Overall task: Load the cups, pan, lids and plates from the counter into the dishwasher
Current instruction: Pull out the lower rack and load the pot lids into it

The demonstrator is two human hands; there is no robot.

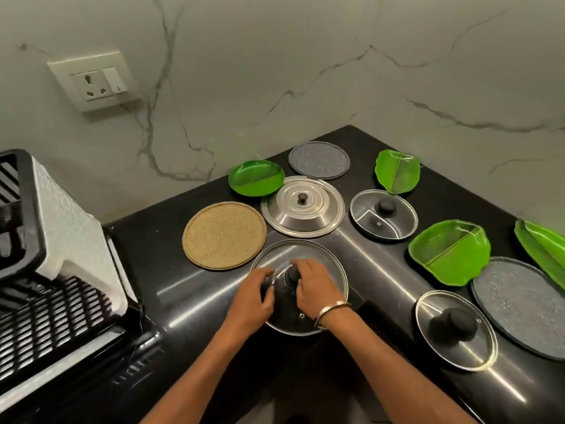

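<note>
Both hands are on the big glass lid (324, 258) at the counter's (195, 289) front edge: right hand (316, 287) fingers curled round its black knob (292, 275), left hand (253, 296) curled onto the glass beside it. Steel lid (318, 218) sits just behind.

The worktop (195, 289) was glossy black stone; the steel lid (318, 218) shone, the tan plate (224, 235) looked grainy.

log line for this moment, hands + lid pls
step: picking up large glass lid | right hand: on its knob | left hand: on lid beside knob | lid: on counter
</note>
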